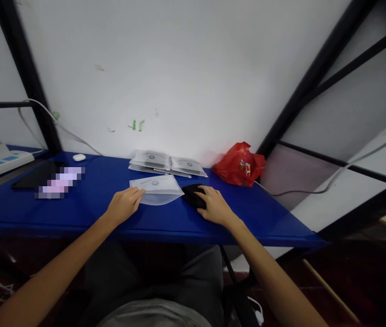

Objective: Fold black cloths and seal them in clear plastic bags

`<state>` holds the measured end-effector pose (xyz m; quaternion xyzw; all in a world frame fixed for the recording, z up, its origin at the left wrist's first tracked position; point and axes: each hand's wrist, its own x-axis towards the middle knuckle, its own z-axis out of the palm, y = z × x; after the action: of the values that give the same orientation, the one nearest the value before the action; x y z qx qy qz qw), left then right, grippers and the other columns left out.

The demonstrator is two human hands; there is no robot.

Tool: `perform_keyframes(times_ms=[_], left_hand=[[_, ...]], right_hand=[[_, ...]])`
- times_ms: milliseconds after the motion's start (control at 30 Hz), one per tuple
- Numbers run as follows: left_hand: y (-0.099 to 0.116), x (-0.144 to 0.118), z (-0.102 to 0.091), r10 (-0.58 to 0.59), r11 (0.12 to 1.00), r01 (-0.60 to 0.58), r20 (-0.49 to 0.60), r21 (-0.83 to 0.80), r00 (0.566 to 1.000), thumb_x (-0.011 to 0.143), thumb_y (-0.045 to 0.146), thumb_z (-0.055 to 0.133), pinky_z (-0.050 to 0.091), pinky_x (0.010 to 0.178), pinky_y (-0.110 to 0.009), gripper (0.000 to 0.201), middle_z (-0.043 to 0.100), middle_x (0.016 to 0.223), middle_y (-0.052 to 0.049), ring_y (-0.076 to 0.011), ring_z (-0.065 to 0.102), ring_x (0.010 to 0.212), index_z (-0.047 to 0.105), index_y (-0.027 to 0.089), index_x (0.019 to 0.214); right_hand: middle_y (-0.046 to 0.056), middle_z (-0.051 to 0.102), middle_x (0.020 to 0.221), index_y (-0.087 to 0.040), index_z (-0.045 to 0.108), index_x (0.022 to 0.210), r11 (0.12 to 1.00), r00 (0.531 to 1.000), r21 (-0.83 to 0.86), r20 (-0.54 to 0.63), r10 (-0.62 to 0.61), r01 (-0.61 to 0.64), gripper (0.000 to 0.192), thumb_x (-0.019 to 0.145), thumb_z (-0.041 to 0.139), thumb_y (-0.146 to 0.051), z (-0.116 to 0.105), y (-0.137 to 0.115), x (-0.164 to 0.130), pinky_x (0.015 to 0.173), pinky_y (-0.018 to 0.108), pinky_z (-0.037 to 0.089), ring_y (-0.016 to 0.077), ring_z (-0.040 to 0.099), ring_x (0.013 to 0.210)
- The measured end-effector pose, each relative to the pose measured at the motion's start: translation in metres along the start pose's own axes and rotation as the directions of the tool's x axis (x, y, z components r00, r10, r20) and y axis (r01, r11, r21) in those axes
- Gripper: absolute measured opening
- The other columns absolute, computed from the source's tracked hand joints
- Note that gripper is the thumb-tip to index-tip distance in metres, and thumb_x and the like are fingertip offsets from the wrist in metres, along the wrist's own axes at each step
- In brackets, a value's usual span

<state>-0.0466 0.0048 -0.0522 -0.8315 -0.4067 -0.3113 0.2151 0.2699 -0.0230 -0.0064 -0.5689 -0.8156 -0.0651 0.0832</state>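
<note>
Hands (124, 204) on pouch (157, 188) (translucent, flat)

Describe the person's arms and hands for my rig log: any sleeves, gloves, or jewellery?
Both arms are bare right up to the bottom edge of the picture. The left hand and right hand wear no gloves, and no rings, watch or markings show.

Your left hand (124, 205) rests on a clear pouch (157, 189); your right hand (214, 205) covers a black item (192, 194), at the pouch's three o'clock.
</note>
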Motion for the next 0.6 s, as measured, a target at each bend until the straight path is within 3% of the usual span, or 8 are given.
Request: perform_keyframes(times_ms=[100,267,467,600], left_hand=[[0.0,0.0,0.0,-0.005,1.0,0.005,0.003,-0.003,1.0,0.088,0.015,0.044,0.045,0.059,-0.024,0.025,0.068,0.079,-0.003,-0.0157,0.063,0.075,0.065,0.019,0.1],[0.0,0.0,0.002,-0.005,1.0,0.005,-0.019,-0.012,1.0,0.088,0.015,0.044,0.045,0.059,-0.024,0.024,0.069,0.08,-0.003,-0.016,0.063,0.075,0.065,0.019,0.099],[0.002,0.001,0.0,-0.009,1.0,0.009,-0.031,0.002,0.999,0.09,0.018,0.043,0.044,0.058,-0.023,0.024,0.067,0.077,-0.002,-0.0151,0.063,0.074,0.065,0.02,0.097],[0.008,0.006,-0.007,-0.002,0.999,0.002,-0.016,0.052,1.0,0.091,0.02,0.042,0.044,0.062,-0.024,0.024,0.065,0.075,-0.003,-0.015,0.06,0.072,0.066,0.018,0.087]], right_hand=[[0.018,0.037,0.143,-0.008,0.05,0.128,0.996,0.999,0.083,0.026,-0.034,0.032,0.061,0.068,0.057,-0.015,0.006,0.006,0.002,0.11,0.045,0.026,0.0287,0.033,0.133],[0.019,0.041,0.141,-0.005,0.041,0.135,0.991,0.996,0.124,0.074,-0.055,0.046,0.073,0.062,0.052,-0.005,0.011,0.011,0.005,0.109,0.037,0.032,0.0254,0.038,0.131],[0.016,0.056,0.127,-0.009,0.049,0.129,0.995,0.999,0.085,0.006,-0.044,0.043,0.065,0.064,0.051,-0.004,0.008,0.009,0.011,0.1,0.038,0.041,0.0248,0.052,0.116],[0.017,0.051,0.132,-0.01,0.057,0.118,0.992,0.992,0.042,-0.022,-0.12,0.121,0.058,0.06,0.053,-0.004,0.01,0.011,0.017,0.103,0.044,0.036,0.0282,0.045,0.123]])
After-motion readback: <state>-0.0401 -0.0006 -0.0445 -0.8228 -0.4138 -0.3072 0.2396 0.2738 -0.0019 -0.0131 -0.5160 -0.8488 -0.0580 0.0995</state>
